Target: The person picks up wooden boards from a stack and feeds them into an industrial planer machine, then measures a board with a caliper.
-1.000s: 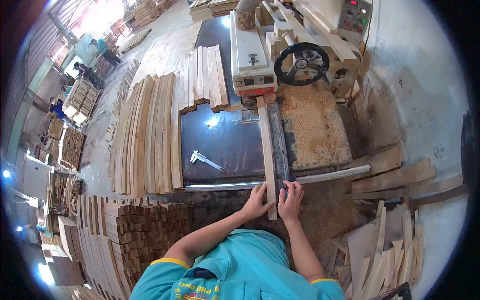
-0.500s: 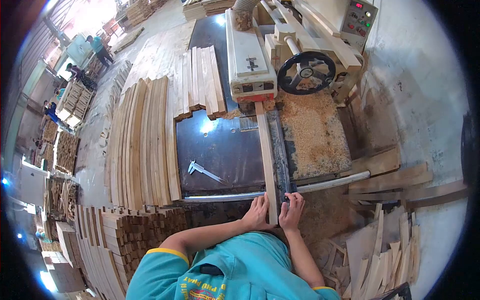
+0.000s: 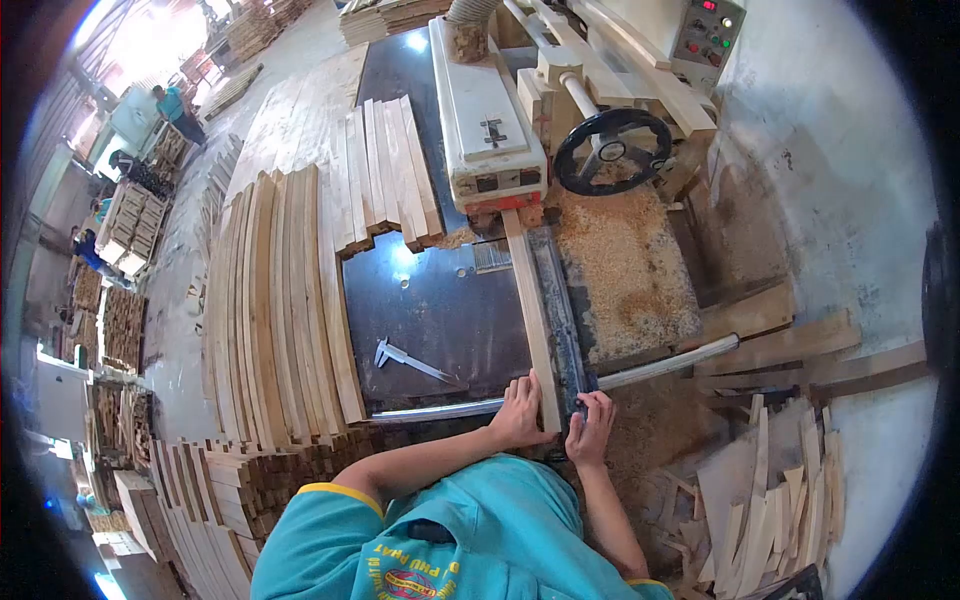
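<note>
A long wooden strip lies lengthwise on the dark machine table, its far end under the white machine housing. My left hand is closed on its near end, with fingers along the left side and the thumb by the end face. To the right of the strip runs a dark metal guide rail. My right hand curls its fingers around the rail's near end, beside the strip. A caliper rests on the table left of the strip.
Stacked wooden strips line the left side, with a block pile below. A black handwheel stands right of the housing, above sawdust. Offcuts lie at lower right. Other people work far left.
The wooden strip has slid a little forward toward the housing, and my left hand has moved with it. My right hand stays at the rail's end. The whole view has turned slightly.
</note>
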Demonstrator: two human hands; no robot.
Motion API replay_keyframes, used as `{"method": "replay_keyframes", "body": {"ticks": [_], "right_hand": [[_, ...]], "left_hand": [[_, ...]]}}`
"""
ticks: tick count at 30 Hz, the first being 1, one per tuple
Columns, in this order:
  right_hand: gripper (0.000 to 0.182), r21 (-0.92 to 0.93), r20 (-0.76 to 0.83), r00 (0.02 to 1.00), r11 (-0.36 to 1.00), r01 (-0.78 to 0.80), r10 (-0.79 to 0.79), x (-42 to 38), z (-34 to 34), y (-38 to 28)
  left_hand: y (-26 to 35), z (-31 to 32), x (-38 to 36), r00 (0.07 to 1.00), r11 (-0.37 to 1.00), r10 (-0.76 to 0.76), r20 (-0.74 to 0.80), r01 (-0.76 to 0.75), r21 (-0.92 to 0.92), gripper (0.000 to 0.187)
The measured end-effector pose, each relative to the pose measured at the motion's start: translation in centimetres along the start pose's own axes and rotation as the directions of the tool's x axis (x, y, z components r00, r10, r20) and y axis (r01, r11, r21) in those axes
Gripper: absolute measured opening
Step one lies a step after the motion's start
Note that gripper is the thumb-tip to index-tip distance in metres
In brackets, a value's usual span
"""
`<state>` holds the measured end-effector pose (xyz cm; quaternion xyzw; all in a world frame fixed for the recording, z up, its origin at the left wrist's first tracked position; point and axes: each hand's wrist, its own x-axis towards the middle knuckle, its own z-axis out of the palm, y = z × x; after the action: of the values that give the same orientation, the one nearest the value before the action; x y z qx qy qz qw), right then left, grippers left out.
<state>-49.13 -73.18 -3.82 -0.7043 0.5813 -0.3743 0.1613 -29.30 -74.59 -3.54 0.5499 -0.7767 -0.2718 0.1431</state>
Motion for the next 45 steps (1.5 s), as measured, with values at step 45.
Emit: {"method": "replay_keyframes", "body": {"ticks": [45], "right_hand": [[0.035,-0.084,-0.011,1.0,0.996,0.028,-0.029,0.5,0.2,-2.0]], "left_hand": [[-17.2,-12.8,23.7,0.987,0.998,-0.061,-0.147,0.057,-0.03,0.136]]}}
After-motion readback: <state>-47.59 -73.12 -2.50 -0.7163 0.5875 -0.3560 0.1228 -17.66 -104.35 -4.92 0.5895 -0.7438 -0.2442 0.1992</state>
